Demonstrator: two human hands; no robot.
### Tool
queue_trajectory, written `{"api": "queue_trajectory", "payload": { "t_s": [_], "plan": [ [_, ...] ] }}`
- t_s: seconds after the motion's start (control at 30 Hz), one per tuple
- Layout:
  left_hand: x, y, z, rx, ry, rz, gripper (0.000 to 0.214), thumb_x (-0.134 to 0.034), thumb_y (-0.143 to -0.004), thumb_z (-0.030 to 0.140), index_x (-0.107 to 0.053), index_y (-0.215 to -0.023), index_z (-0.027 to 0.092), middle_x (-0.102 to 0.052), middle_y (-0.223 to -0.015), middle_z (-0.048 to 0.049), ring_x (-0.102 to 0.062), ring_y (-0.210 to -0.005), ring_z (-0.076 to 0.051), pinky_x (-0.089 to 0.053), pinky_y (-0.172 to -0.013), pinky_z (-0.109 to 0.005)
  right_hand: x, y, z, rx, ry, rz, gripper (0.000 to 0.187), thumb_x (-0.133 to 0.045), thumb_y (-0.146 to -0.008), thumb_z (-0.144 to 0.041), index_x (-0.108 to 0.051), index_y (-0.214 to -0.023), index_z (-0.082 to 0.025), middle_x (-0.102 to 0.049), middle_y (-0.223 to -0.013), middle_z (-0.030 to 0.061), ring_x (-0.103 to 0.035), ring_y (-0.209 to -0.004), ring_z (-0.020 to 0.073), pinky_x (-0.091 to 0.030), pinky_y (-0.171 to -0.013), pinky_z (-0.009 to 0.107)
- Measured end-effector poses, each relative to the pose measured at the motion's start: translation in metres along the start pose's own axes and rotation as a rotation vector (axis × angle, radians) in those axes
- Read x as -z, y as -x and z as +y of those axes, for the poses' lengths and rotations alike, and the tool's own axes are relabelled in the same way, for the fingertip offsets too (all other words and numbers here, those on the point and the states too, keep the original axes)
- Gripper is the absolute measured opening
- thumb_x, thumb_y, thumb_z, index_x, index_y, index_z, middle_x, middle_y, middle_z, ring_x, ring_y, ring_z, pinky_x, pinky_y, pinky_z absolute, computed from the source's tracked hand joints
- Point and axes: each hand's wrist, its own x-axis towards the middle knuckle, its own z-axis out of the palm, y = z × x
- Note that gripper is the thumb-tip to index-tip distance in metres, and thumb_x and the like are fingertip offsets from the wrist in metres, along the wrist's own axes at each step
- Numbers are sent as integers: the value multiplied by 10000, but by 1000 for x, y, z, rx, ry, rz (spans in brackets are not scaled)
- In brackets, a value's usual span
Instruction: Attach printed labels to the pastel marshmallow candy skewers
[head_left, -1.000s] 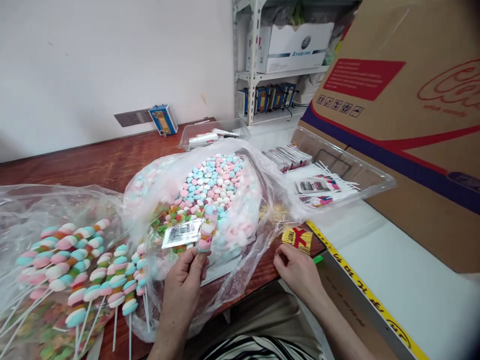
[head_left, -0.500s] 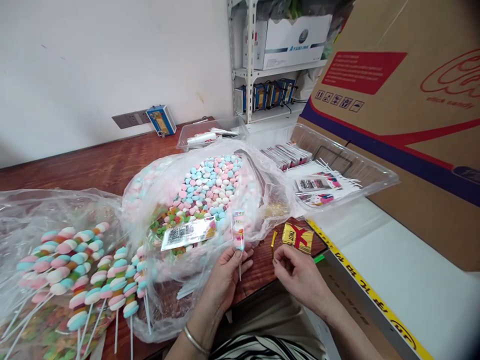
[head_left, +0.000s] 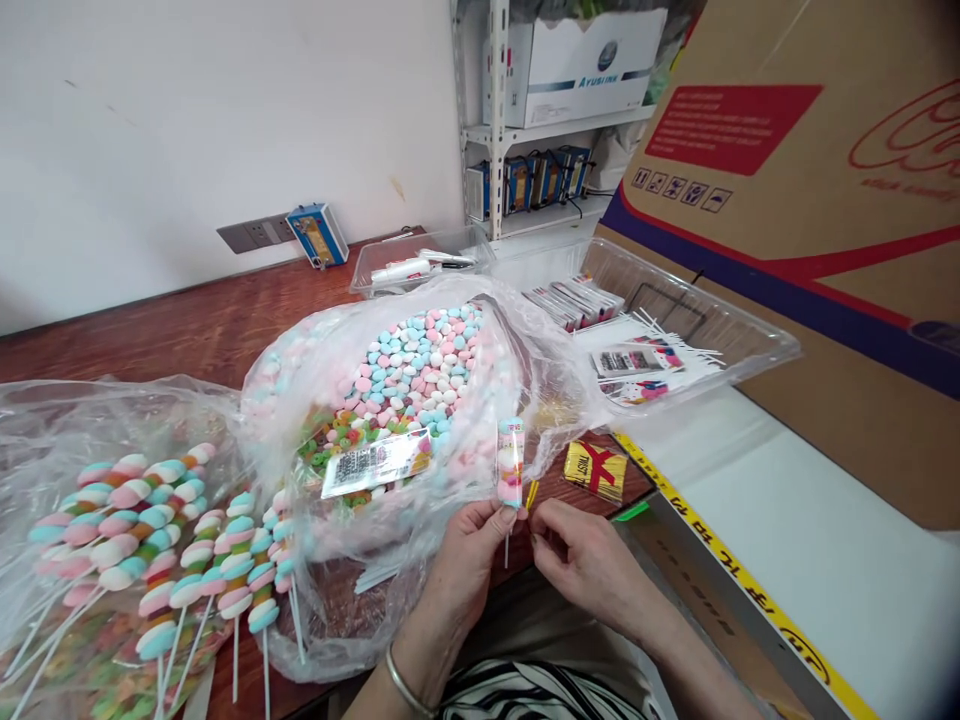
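Observation:
Upright in my left hand (head_left: 474,550) is a wrapped candy stick (head_left: 511,465), a clear printed sleeve over pastel candy; its white stick pokes out below my fingers. My right hand (head_left: 574,550) is pinched close beside it, with a gold twist tie (head_left: 532,494) between its fingers, near the sleeve's lower end. To the right lies a bundle of gold twist ties (head_left: 595,471) with a red band. Behind my hands is an open plastic bag of pink, blue and white candies (head_left: 427,365), with a printed packet (head_left: 377,463) lying on it.
Several unwrapped candy skewers (head_left: 154,520) rest on a plastic bag at the left. A clear tray (head_left: 757,350) with printed sleeves and white sticks stands at the right back, before a large cardboard box (head_left: 787,230). Yellow tape (head_left: 720,545) runs along the right edge.
My left hand has moved right with the candy stick. My right hand has moved slightly left with the gold twist tie, and the two hands are now close together.

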Motion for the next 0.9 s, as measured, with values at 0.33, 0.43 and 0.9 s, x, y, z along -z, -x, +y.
{"api": "queue_trajectory", "payload": {
  "t_s": [0.33, 0.43, 0.9],
  "plan": [
    [4, -17, -7, 16, -59, 25, 287, -804, -679, 367, -758, -839, 133, -738, -749, -77, -666, -674, -200, -496, -712, -326, -6, -5, 13, -39, 27, -41, 142, -462, -841, -105, -500, -753, -211, -598, -748, -15, -559, -684, 133, -367, -640, 223],
    [5, -23, -7, -29, -91, 63, 300, -816, -660, 377, -762, -818, 128, -737, -752, -77, -661, -711, -194, -484, -740, -311, -6, -7, 16, -73, 36, -30, 131, -454, -853, -121, -493, -770, -213, -596, -748, -17, -558, -670, 134, -368, -631, 225],
    [2, -56, 15, -171, -126, 207, 312, -861, -566, 368, -756, -756, 143, -733, -822, -74, -624, -854, -193, -440, -868, -324, 0, -14, 27, -223, 282, -26, 130, -493, -868, -143, -549, -765, -198, -666, -774, 31, -616, -701, 175, -284, -592, 268]
  ]
}}
